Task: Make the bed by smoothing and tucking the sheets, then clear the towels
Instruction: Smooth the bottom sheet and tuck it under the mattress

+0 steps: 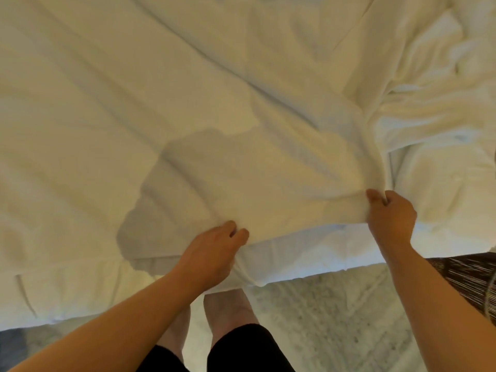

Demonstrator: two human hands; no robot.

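Step in hand: smoothing, judged from the grip; tucking and towels not yet done
Left hand (214,251): pinched the near edge of the white sheet (188,103)
Right hand (389,218): gripped a bunched fold of the same edge, well apart from the left
Sheet: lay creased across the bed; lifted at the near side; rumpled bedding (434,103) at far right
Next move: probably an even pull toward the body; then tucking under the mattress edge (295,264)

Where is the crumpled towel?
In the head view, the towel lies bunched on the bed's far right, beyond the right hand gripping the sheet.
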